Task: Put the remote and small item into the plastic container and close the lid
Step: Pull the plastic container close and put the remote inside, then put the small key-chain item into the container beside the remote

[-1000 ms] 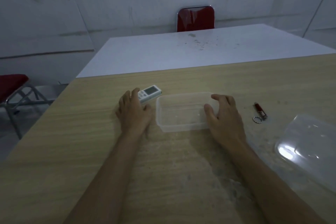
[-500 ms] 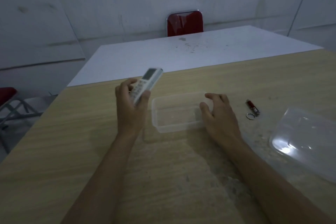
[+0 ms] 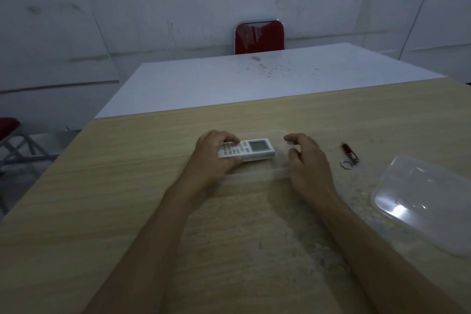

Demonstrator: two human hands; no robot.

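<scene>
A clear plastic container (image 3: 257, 176) stands open on the wooden table (image 3: 127, 186). My left hand (image 3: 212, 154) grips the left end of a white remote (image 3: 251, 150), which lies level over the container's opening, screen to the right. My right hand (image 3: 304, 158) rests against the container's right end with curled fingers, holding nothing else. A small dark red item with a key ring (image 3: 349, 154) lies on the table to the right of that hand. The clear lid (image 3: 428, 199) lies flat farther right.
A white table (image 3: 229, 84) adjoins the far edge of the wooden one, with a red chair (image 3: 258, 37) behind it. Another red chair (image 3: 10, 132) stands off the left side. Bare wood stretches in front of the container.
My left hand lifted the remote from the table left of the container, raised it, then carried it right and down over the container. My right hand stayed at the container's right end.
</scene>
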